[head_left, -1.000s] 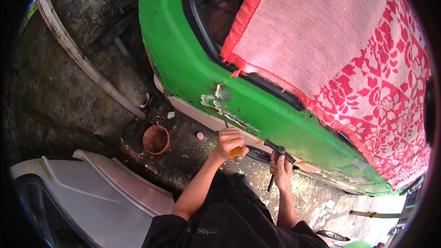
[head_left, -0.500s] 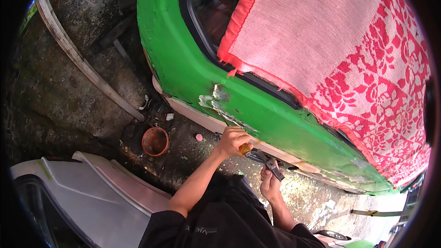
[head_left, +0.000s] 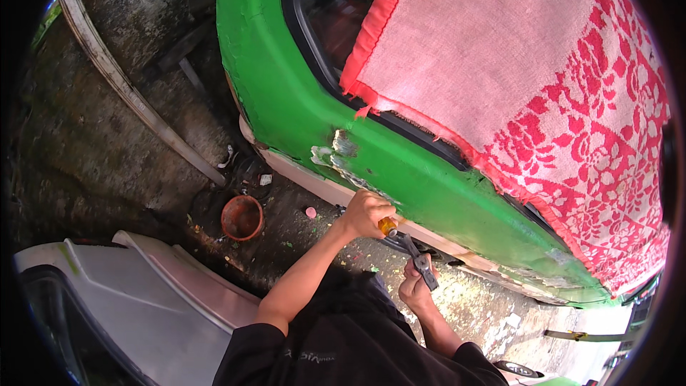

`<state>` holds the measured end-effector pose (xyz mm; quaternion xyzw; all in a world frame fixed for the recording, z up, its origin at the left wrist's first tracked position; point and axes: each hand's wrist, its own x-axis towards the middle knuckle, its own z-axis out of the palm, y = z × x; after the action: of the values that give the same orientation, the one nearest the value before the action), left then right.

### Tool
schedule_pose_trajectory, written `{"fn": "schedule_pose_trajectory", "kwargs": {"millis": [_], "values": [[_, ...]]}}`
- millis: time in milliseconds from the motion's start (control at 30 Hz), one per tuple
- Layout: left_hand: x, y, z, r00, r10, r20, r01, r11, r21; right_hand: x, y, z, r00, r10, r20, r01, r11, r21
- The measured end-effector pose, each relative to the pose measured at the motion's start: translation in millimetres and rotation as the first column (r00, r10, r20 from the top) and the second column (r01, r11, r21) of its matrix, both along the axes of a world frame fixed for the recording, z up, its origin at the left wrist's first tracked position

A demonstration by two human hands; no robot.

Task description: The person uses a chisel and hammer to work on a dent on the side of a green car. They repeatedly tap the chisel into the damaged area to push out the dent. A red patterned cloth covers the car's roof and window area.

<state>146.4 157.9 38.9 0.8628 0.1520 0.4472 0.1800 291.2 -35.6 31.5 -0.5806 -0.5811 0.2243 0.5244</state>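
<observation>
Closed around a screwdriver-like tool, my left hand is at the lower side of a green car body. The tool's amber handle sticks out of the fist toward my right hand; its tip is hidden. My right hand grips a hammer, whose dark metal head is close to the handle's end; I cannot tell whether they touch. Beside my left fist, the green paint is broken by a rough, peeled patch showing grey and white.
A pink and red patterned towel drapes over the car's window. A terracotta pot stands on the littered ground at left. Nearer, a silver-grey car panel lies at lower left. A long pale strip leans along the dark wall.
My left hand and the amber-handled tool have shifted slightly up and right. The hammer has tilted a little in my right hand, which stays nearly in place.
</observation>
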Motion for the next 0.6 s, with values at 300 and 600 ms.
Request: {"fn": "schedule_pose_trajectory", "kwargs": {"millis": [300, 600], "values": [[-2, 3, 5, 0.993, -0.055, -0.105, 0.055, 0.998, -0.002, -6, -8, -16, 0.970, -0.053, -0.236, 0.070, 0.996, 0.063], [-6, 1, 5, 0.998, -0.051, -0.033, 0.052, 0.998, 0.033, -2, -11, -6, 0.983, -0.066, -0.173, 0.066, 0.998, -0.004]]}}
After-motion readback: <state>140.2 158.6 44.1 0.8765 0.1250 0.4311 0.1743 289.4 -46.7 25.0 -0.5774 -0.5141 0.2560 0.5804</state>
